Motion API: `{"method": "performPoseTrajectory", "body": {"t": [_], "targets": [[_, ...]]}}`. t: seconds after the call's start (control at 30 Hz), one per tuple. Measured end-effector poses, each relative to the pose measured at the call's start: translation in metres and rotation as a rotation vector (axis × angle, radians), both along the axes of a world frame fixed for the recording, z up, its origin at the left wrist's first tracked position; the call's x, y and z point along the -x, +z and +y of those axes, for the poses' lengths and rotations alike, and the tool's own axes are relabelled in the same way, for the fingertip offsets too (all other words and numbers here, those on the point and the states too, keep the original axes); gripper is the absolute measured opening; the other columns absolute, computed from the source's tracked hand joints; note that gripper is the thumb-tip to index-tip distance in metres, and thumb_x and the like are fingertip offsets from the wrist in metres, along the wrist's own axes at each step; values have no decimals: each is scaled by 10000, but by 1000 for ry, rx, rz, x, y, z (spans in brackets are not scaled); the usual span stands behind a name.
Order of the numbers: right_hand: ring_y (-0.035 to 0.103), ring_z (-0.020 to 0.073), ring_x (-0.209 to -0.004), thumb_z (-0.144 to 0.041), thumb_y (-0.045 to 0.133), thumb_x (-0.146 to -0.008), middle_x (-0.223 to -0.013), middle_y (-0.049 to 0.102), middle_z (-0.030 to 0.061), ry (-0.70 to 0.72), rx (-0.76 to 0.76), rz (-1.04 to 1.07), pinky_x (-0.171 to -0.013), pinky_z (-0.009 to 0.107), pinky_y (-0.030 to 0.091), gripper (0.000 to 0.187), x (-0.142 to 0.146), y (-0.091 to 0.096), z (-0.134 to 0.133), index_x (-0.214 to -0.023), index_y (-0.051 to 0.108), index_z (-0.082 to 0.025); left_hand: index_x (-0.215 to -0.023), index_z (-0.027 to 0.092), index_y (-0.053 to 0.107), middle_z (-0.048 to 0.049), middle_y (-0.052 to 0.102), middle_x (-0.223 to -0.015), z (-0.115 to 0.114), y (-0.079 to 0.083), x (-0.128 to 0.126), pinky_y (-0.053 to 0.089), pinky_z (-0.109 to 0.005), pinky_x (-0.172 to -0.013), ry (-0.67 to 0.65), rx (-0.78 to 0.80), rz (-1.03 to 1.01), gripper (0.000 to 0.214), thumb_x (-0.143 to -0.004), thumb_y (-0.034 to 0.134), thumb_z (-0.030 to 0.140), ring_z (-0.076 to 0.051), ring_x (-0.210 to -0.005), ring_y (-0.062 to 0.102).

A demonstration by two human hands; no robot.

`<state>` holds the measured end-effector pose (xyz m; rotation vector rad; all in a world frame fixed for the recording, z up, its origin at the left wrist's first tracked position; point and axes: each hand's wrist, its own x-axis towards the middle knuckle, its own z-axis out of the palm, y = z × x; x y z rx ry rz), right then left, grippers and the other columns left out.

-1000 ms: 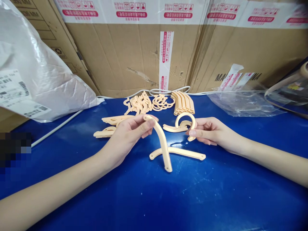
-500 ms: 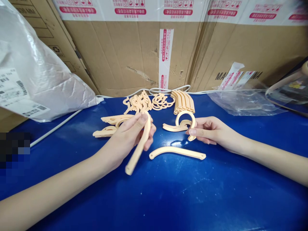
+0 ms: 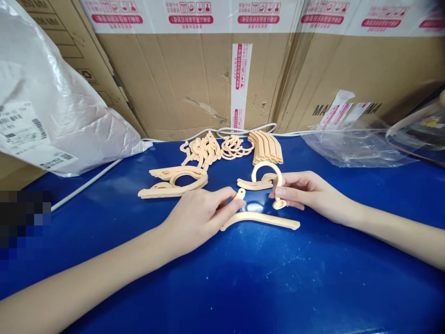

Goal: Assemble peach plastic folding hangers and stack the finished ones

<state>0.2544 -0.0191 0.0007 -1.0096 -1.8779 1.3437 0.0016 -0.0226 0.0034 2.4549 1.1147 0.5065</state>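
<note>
My left hand (image 3: 203,214) lies low over the blue table (image 3: 264,283), its fingers closed on a peach curved plastic arm (image 3: 239,194); only the arm's tip shows past my fingertips. A second curved arm (image 3: 266,219) lies flat on the table just right of that hand, its left end touching my fingers. My right hand (image 3: 306,191) pinches a peach round hook (image 3: 274,172) and holds it upright, with its lower end just above the lying arm.
At the back of the table lie heaps of peach parts: hooks (image 3: 200,148), rings (image 3: 236,146), stacked arms (image 3: 266,147) and joined pieces (image 3: 174,182). Cardboard boxes (image 3: 194,83) wall the back. A white bag (image 3: 52,111) sits left, with clear plastic (image 3: 354,148) right.
My left hand swung the curved arm from hanging upright down toward the table and lowered beside the lying arm. My right hand with the hook barely moved.
</note>
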Motion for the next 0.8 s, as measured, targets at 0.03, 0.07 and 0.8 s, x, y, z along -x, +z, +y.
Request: {"method": "performPoseTrajectory", "body": {"t": [0.03, 0.07, 0.8], "targets": [[359, 49, -504, -383, 609, -889, -595, 464, -49, -5, -9, -6, -459, 215, 280, 269, 3, 1, -1, -773, 625, -141, -711, 189, 511, 64, 426, -494, -1, 0, -1, 226, -241, -496, 8, -23, 24, 393, -950, 415, 486, -108, -482, 423], [360, 53, -514, -378, 602, -893, -593, 450, -52, -17, -19, -7, -476, 217, 294, 265, 6, 1, -2, -765, 620, -148, -693, 188, 487, 68, 407, -488, -1, 0, -1, 206, -242, -492, 20, -40, 45, 394, -933, 447, 498, -105, -473, 404], [501, 90, -624, -229, 670, -834, -755, 572, -50, -338, -63, 386, -535, 223, 383, 536, 43, -7, 3, -1322, 469, -325, -667, 183, 406, 84, 349, -477, -1, -6, -1, 206, -228, -483, -20, -148, -16, 245, -893, 444, 271, -74, -430, 350]]}}
